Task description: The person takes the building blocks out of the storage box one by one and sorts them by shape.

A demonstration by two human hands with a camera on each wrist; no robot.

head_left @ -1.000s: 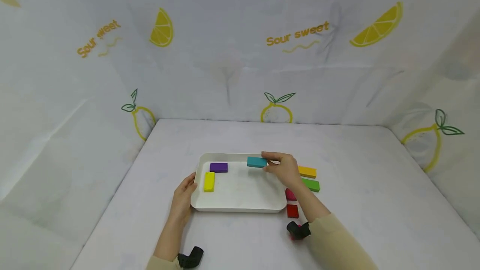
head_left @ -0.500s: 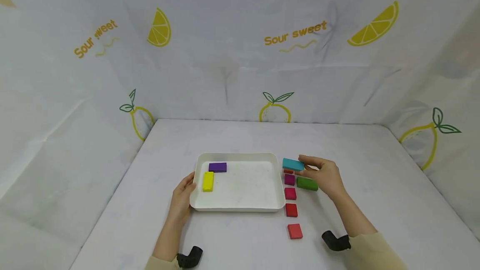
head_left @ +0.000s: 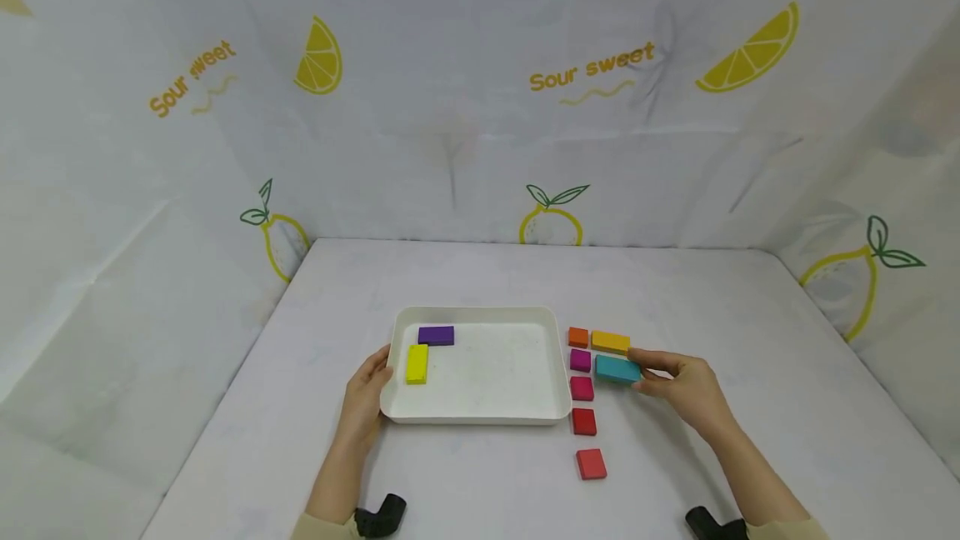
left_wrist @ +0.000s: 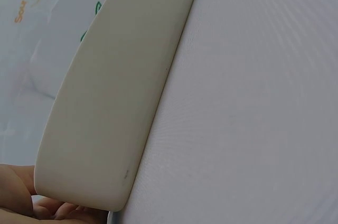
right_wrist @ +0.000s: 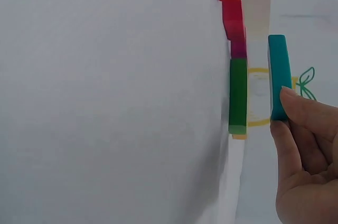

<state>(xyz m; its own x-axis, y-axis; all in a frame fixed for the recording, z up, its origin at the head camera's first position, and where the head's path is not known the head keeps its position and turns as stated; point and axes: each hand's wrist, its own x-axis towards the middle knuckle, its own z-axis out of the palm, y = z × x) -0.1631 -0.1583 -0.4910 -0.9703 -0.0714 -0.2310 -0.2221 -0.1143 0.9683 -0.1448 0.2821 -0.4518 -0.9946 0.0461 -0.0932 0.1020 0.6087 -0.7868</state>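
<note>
My right hand [head_left: 690,390] pinches one end of a teal rectangular block [head_left: 617,369] between thumb and fingers, to the right of the white tray [head_left: 491,382]. The right wrist view shows the teal block [right_wrist: 280,76] raised over a green block [right_wrist: 238,94] on the table; from the head view the green one is hidden behind it. At the tray's left side, my left hand [head_left: 363,398] grips the edge, fingers curled at the wall in the left wrist view. Inside the tray lie a purple block [head_left: 437,336] and, standing lengthwise below it, a yellow block [head_left: 417,364].
Along the tray's right side runs a column of square blocks: orange [head_left: 577,337], magenta [head_left: 580,360], crimson [head_left: 582,389], red [head_left: 583,422] and, nearest the front, light red [head_left: 592,464]. A yellow-orange rectangular block [head_left: 611,342] lies beside the orange one.
My right hand has carried the teal block from above the tray's back right rightward, then toward the front, over the green block. The left hand stays at the tray.
</note>
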